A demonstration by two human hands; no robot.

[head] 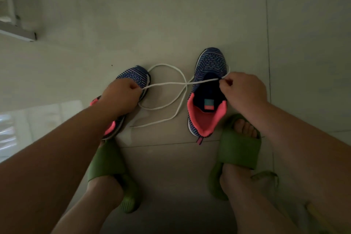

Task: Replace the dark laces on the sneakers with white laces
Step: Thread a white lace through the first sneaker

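**Head cam check: evening out a white lace before I thread it**

Head view, left to right. Left sneaker (131, 76) is on the tile floor (171, 24), mostly hidden under my left hand (121, 95), so I can't tell whether it has any lace in it. That hand is curled round one end of the white lace (167, 83), right over the shoe's toe area.

Between the shoes, the lace runs fairly taut from hand to hand, and more white lace lies in loose loops on the floor below it, with a free end trailing back toward me. Can't tell if that's one lace or two.

Right sneaker (209, 89) sits wide open, pink lining showing, no dark lace that I can see in it. My right hand (241, 91) pinches the lace at the throat of that shoe. Hands are well apart, each clamped on lace.

My take on doing this bit well:
- find the midpoint first so both tails come out even
- keep the lace flat, no twist
- clear those floor loops before pulling, or they'll knot
- start at the eyelets nearest the toe

My green slides (237, 150) are just beside the right shoe, so I need to avoid stepping on slack.
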